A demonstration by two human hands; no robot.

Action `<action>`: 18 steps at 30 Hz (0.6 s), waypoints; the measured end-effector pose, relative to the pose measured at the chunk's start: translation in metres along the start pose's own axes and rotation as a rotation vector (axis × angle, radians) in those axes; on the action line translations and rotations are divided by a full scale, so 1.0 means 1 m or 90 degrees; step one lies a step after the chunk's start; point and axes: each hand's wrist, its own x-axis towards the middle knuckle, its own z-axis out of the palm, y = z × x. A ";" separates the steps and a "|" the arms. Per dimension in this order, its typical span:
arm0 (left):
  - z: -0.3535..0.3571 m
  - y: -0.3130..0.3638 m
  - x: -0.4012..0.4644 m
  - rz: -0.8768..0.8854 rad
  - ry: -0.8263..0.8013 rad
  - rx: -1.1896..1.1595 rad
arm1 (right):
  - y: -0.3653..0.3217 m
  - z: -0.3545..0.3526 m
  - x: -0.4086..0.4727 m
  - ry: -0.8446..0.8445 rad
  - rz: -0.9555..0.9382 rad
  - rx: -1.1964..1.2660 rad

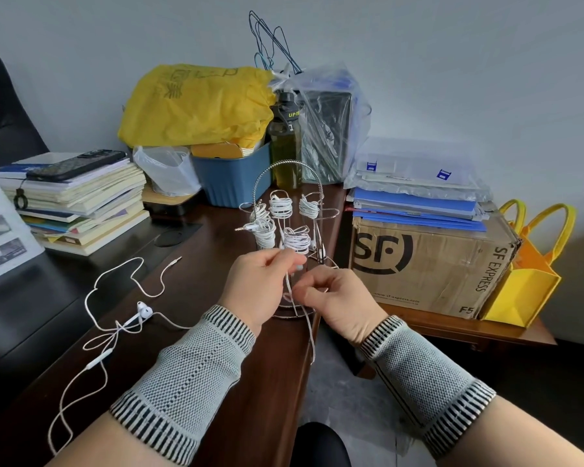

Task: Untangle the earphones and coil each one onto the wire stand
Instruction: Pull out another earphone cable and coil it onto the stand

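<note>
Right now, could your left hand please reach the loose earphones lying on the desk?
Probably yes: the loose earphones lie uncovered beside the left hand, though it first must release the cable.

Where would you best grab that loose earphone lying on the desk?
Probably at the two earbuds, pinched from above. They lie together on the desk, the loose earphone's only solid parts, clear of the crossing loops nearer the person. Lifting there should let the thin cord hang and untangle. Both hands are busy at the wire stand.
</note>
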 end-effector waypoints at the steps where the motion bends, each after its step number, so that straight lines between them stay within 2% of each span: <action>1: 0.000 -0.001 0.001 0.002 0.002 0.007 | 0.001 -0.002 -0.001 -0.019 0.002 0.019; 5: 0.000 -0.003 0.004 -0.001 0.010 0.007 | 0.004 -0.004 -0.001 -0.056 -0.002 0.074; 11: 0.002 -0.004 0.007 -0.025 0.041 -0.047 | 0.013 -0.012 0.004 -0.001 0.076 0.165; 16: 0.002 -0.005 0.011 -0.034 0.084 -0.054 | 0.028 -0.034 0.002 0.042 0.204 0.400; 18: 0.003 -0.006 0.011 -0.037 0.090 -0.041 | 0.033 -0.041 0.000 0.077 0.242 0.446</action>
